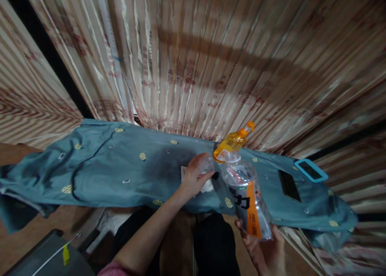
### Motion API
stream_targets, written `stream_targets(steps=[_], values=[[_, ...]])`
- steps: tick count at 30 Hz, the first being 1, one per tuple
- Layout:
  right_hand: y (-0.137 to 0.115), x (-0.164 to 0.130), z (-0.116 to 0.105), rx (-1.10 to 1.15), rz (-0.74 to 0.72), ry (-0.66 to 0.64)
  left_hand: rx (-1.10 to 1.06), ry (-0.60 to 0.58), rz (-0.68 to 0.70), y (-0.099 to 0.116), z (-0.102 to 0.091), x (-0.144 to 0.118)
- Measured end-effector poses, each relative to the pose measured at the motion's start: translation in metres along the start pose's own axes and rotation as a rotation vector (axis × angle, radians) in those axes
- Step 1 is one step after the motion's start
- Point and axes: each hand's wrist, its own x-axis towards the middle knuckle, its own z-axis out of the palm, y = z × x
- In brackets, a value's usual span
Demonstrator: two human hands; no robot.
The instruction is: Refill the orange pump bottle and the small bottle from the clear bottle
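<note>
My right hand (267, 250) is closed round the lower end of a large clear plastic bottle (241, 191) with an orange and black label. That bottle leans, its neck pointing up and away from me, with no cap visible on it. To its left, my left hand (193, 177) grips a small clear container (206, 165), whose exact kind I cannot make out. A small black piece shows beside its fingertips. Beneath the left hand lies something white (208, 185), partly hidden. An orange pump bottle (231, 143) stands just behind the large bottle's neck.
A teal cloth (120, 163) with yellow pineapple prints covers the long narrow table. At its right lie a dark phone (289, 185) and a blue-framed device (311, 170). Pleated curtains (193, 58) hang close behind. A dark grey object (54, 254) is at lower left.
</note>
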Motion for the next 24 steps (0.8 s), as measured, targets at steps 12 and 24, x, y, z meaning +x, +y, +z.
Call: stream_targets(steps=[12, 24], values=[[0.047, -0.038, 0.067, 0.092, 0.302, -0.326, -0.259, 0.214, -0.036, 0.033, -0.054, -0.02], [0.112, -0.029, 0.089, -0.164, 0.398, -0.57, -0.475, 0.18, -0.597, 0.055, -0.08, -0.128]])
